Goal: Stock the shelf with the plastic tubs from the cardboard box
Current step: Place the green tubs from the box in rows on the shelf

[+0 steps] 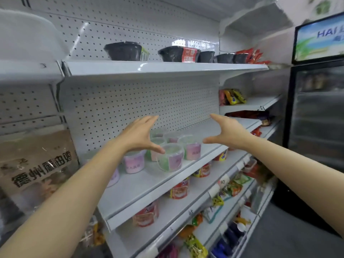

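While a cluster of clear plastic tubs with pink, purple and green labels is sitting on the middle white shelf, toward its left half, two bare arms are reaching in above them. The left hand is spreading wide, fingers straight and thumb stretched down so its tip is lying against or just over the rim of the nearest tub; it is gripping nothing. The right hand is mirroring it from the other side, fingers straight and thumb pointing inward, hovering just right of the tubs and holding nothing. Whether either hand is actually touching a tub is hard to tell. A white pegboard is backing the shelf. On the shelf above, black bowls are standing in a row. Below, red and yellow cups and bright snack packets are filling the lower shelves. At far left, a brown cardboard box with black printed characters is resting beside the shelving. At far right, a glass-door fridge is standing.
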`<state>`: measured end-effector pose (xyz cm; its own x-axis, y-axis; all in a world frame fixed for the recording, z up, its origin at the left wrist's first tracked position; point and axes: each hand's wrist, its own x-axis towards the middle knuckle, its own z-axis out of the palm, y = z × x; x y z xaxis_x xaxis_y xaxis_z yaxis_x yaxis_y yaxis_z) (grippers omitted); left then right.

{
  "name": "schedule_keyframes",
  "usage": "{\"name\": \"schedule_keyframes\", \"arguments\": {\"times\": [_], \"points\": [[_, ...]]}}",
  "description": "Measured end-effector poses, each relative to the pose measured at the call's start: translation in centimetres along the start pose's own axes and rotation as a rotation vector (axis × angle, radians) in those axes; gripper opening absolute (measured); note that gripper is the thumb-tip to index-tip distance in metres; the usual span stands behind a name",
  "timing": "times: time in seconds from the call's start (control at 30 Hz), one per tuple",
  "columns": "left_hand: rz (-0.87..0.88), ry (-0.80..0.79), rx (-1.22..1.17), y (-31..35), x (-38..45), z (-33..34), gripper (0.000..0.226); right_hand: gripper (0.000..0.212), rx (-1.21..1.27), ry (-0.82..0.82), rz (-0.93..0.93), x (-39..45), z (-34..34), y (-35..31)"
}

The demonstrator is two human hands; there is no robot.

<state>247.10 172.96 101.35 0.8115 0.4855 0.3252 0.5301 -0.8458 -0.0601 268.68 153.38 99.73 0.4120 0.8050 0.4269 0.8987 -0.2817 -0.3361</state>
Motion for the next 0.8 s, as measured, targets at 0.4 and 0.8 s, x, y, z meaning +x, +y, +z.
{"name": "schedule_keyframes", "arguments": {"times": [0.4,0.8], "points": [[0.074,0.005,0.008,3.6,-6.3,-2.8,0.132,0.102,-0.056,0.064,0.04,-9.2,-3.4,-2.9],[0.098,-0.043,0.027,5.8,-18.7,-2.8,0.13,0.105,-0.099,0.079,0.089,-21.9,-1.8,-6.0]]}}
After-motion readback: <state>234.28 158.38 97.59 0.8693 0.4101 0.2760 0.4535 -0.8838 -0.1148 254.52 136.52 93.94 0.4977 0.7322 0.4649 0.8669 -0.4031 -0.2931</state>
